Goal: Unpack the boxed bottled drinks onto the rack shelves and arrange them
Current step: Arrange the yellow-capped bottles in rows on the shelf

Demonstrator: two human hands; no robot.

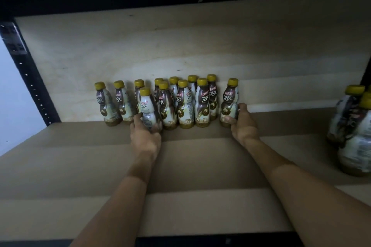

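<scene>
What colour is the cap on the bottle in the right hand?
Yellow cap on the bottle held by the right hand; head view shows it best.

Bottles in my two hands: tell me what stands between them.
Head view: upright yellow-capped bottles stand clustered between the left-hand bottle and the right-hand bottle.

place: stockroom or shop | signs: slotted metal rack point(32, 84), identical bottled drinks point(202, 104)

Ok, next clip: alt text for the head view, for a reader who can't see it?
A person's left hand grips a front bottle and the right hand the end bottle of a yellow-capped row standing at the back of a dim rack shelf. More bottles stand at the right edge.
</scene>
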